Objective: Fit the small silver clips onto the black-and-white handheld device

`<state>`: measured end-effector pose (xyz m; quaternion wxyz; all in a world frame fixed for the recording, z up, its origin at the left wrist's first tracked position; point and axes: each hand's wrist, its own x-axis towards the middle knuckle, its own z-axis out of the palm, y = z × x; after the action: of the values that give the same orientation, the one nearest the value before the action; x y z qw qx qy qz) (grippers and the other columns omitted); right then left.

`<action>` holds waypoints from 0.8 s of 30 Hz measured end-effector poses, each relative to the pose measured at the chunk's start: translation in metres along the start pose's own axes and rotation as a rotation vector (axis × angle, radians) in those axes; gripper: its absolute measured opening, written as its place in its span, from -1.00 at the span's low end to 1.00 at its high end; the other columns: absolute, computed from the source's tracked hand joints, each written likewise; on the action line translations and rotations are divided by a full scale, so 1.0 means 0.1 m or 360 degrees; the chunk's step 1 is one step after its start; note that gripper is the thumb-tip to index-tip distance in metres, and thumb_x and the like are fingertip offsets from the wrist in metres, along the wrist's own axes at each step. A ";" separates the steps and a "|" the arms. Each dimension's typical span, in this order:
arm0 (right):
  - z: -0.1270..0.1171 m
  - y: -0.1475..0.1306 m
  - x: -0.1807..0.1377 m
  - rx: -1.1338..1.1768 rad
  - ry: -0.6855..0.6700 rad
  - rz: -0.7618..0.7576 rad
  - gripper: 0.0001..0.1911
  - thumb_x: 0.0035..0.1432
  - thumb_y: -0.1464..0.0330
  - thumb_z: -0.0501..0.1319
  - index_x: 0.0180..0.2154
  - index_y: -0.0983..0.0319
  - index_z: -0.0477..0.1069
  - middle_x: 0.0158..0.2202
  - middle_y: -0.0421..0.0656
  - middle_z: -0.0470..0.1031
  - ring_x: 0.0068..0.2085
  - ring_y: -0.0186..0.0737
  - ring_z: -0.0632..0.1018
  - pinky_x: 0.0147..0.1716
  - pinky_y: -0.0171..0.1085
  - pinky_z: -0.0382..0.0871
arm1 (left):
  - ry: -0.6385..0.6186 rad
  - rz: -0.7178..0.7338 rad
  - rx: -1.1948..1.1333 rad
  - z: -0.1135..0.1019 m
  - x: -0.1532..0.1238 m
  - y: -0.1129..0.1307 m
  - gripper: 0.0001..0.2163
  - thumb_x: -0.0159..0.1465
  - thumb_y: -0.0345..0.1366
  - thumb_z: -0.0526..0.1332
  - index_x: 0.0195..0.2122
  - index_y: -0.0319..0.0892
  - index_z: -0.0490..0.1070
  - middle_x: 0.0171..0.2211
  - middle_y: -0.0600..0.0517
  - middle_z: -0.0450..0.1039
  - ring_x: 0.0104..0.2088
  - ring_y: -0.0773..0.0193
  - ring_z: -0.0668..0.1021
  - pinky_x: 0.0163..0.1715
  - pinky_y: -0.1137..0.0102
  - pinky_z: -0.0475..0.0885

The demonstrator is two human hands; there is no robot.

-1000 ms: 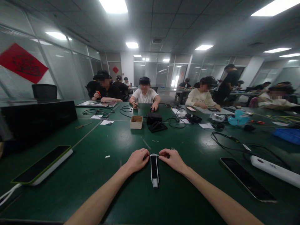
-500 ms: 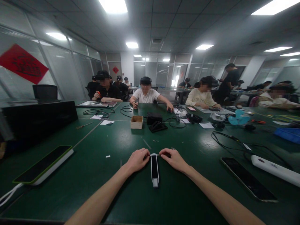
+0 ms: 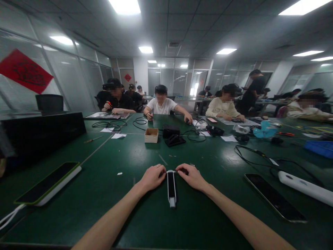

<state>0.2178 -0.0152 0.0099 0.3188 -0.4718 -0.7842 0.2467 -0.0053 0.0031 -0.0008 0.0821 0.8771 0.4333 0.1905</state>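
Observation:
On the green table in front of me lies a narrow white-framed device [image 3: 171, 187] with a long dark face and a pale grey near end. My left hand [image 3: 153, 176] is closed at the left of its far end, thumb and fingertips together. From the other side my right hand [image 3: 191, 176] makes a similar pinch, its fingers curled. Thin bits show between the fingertips and the device's far corners, too small to name. Both wrists rest low over the table.
Left stands a phone with a green edge [image 3: 49, 182] on a white block. At right are another phone [image 3: 274, 198] and a white power bank-like bar [image 3: 304, 187] near black cables. Ahead sit a small cardboard box [image 3: 151, 136] and a black case [image 3: 171, 131]. Several people work across the table.
Both hands keep nearly the same pose beside the device's far end. The whole view has shifted very slightly; nothing else has visibly moved.

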 end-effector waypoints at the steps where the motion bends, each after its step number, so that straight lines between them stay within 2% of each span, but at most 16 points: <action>1: 0.00 -0.01 0.00 0.0011 0.0002 0.0013 -0.81 0.19 0.34 0.10 -0.21 0.22 0.44 -0.26 -0.16 0.48 -0.29 -0.27 0.47 -0.30 -0.28 0.36 | -0.0005 -0.0007 -0.0004 0.00 0.00 0.00 -0.89 0.26 -0.32 0.06 -0.26 -0.14 0.35 -0.32 0.04 0.40 -0.33 0.28 0.46 -0.32 0.42 0.33; 12: -0.01 0.05 0.00 0.0036 -0.0006 0.0004 -0.79 0.19 0.33 0.12 -0.21 0.20 0.49 -0.24 -0.17 0.52 -0.23 -0.25 0.49 -0.22 -0.25 0.35 | -0.0021 -0.0001 -0.0031 -0.02 -0.01 0.00 -0.89 0.28 -0.31 0.05 -0.25 -0.15 0.34 -0.31 0.04 0.40 -0.33 0.28 0.45 -0.32 0.41 0.33; 24: -0.02 0.04 -0.01 0.0040 -0.0041 -0.0102 -0.79 0.20 0.32 0.11 -0.20 0.17 0.50 -0.22 -0.16 0.51 -0.20 -0.24 0.49 -0.22 -0.27 0.37 | -0.0002 0.0016 -0.0012 -0.01 -0.01 -0.01 -0.91 0.27 -0.33 0.06 -0.26 -0.14 0.34 -0.32 0.05 0.40 -0.33 0.28 0.47 -0.32 0.43 0.32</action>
<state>0.2218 -0.0141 0.0088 0.3222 -0.4391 -0.7998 0.2524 -0.0067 0.0029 -0.0003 0.0847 0.8790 0.4282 0.1919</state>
